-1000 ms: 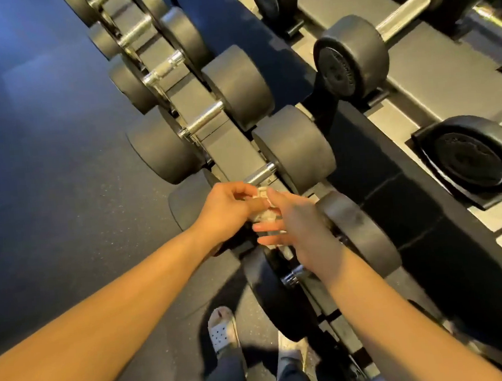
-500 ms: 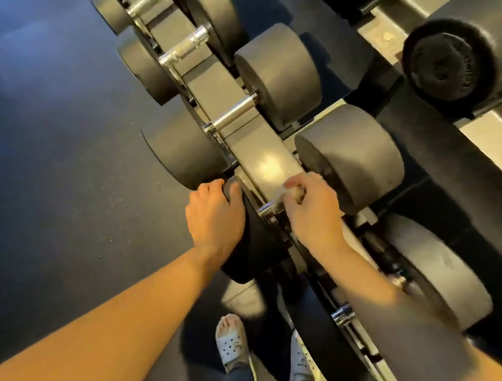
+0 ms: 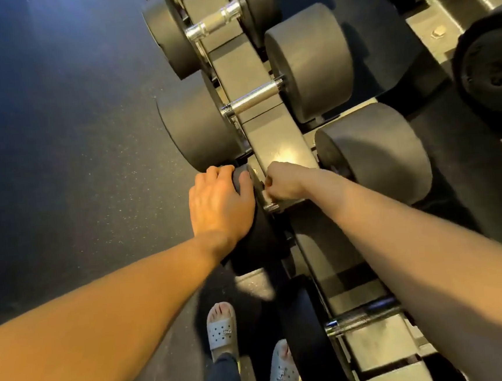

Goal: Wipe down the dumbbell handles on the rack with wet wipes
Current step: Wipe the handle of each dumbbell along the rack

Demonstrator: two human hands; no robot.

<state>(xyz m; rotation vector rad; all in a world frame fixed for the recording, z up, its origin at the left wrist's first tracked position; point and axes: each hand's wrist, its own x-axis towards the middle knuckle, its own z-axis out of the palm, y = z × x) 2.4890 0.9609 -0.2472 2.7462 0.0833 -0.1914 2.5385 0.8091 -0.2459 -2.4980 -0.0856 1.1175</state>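
Black dumbbells with chrome handles lie in a row on the grey rack. My left hand rests flat over the near head of one dumbbell, fingers curled on its top edge. My right hand is closed around that dumbbell's handle, and a small bit of white wet wipe shows under the fingers. Most of the handle is hidden by the hand. The far head of this dumbbell sits to the right of my forearm.
Further dumbbells lie beyond, their bare handles showing, and one more handle is near my right forearm. A second rack tier with a heavy dumbbell stands at right. Dark rubber floor spreads left; my sandalled feet stand below.
A second ago both hands held the wipe together above the rack. Since then my left hand has settled on the dumbbell head and my right has closed on the handle with the wipe.
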